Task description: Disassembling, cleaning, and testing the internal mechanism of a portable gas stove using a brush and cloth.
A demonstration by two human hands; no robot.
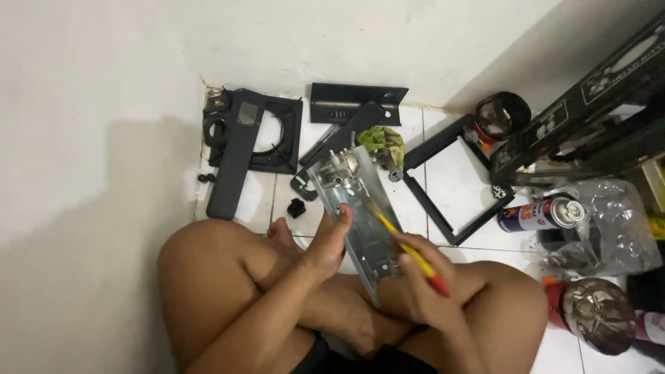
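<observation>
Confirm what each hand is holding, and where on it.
Left hand grips the long metal chassis plate along its left edge, mid-length. Right hand holds a yellow-handled brush by the red rear end, bristles on the plate.

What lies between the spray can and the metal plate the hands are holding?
In the head view, the black square frame lies on the white tiles between the spray can and the metal plate.

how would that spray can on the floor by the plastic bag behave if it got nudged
The spray can lies on its side on smooth tile, so it would probably roll readily. It looks like rigid metal, unlikely to dent from a nudge. The plastic bag beside it might stop it.
</observation>
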